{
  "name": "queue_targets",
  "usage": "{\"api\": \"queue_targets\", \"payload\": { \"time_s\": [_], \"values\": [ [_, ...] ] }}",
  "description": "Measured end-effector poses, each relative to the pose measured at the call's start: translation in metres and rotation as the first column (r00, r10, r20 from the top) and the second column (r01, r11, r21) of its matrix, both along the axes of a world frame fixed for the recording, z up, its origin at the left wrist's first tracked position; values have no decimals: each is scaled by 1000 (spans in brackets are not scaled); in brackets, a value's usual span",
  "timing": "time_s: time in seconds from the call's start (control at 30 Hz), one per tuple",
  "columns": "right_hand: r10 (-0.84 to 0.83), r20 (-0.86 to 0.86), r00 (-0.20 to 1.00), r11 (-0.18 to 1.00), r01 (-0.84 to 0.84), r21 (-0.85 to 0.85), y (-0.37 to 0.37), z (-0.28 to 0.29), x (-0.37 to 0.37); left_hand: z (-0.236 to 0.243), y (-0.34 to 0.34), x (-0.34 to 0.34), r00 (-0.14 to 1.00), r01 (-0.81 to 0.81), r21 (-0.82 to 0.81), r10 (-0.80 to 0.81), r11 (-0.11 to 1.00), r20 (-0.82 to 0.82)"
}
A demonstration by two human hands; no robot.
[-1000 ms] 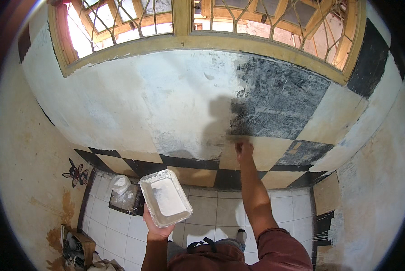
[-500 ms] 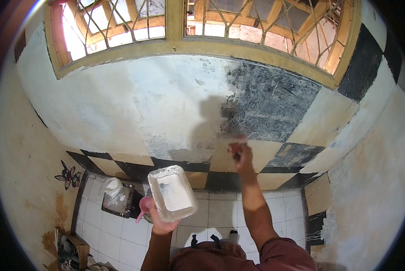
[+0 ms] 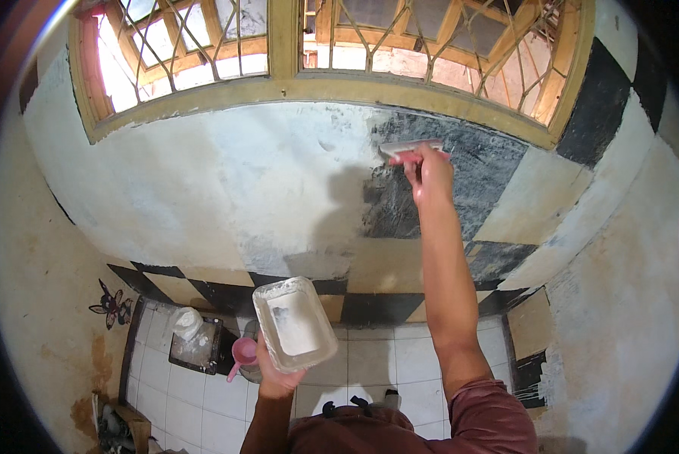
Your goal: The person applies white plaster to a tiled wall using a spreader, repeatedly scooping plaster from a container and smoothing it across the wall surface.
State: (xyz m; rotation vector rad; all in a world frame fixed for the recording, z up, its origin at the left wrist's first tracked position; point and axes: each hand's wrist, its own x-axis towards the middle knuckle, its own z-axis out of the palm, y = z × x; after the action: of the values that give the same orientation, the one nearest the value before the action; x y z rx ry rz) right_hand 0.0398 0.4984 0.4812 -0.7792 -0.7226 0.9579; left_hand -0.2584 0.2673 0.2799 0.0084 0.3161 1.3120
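Note:
My right hand [image 3: 433,180] is raised against the wall, its fingers wrapped round a wide putty scraper [image 3: 409,147] with a red-pink edge or handle. The scraper lies over the upper left of a scuffed black square [image 3: 479,178], just below the window frame. To its left the wall is coated white [image 3: 279,166]. My left hand [image 3: 277,376] grips a rectangular plastic tub [image 3: 326,350] from beneath and the left side. White paste [image 3: 299,329] covers the tub's bottom, with a greyish spot in it.
A wooden window [image 3: 283,87] with metal grilles spans the top. Below on the left, a dark stand [image 3: 196,354] bears a white bag or lump [image 3: 188,323]; beside it is a pink dipper [image 3: 244,349]. White tiles [image 3: 203,393] cover the floor. A box of items [image 3: 131,427] sits lower left.
My right hand has moved up and slightly right with the scraper, from the beige square to the black square's upper part. The tub in my left hand has barely shifted.

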Motion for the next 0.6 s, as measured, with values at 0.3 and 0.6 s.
{"api": "queue_targets", "payload": {
  "time_s": [0.3,0.6],
  "values": [
    [-410,912,-15,905,119,409,26,-116,-10,-1,4,-2,996,84,5,-84,996,23],
    [-489,862,-129,859,101,502,-19,-109,-38,-9,0,-13,987,12,114,7,993,-160]
  ]
}}
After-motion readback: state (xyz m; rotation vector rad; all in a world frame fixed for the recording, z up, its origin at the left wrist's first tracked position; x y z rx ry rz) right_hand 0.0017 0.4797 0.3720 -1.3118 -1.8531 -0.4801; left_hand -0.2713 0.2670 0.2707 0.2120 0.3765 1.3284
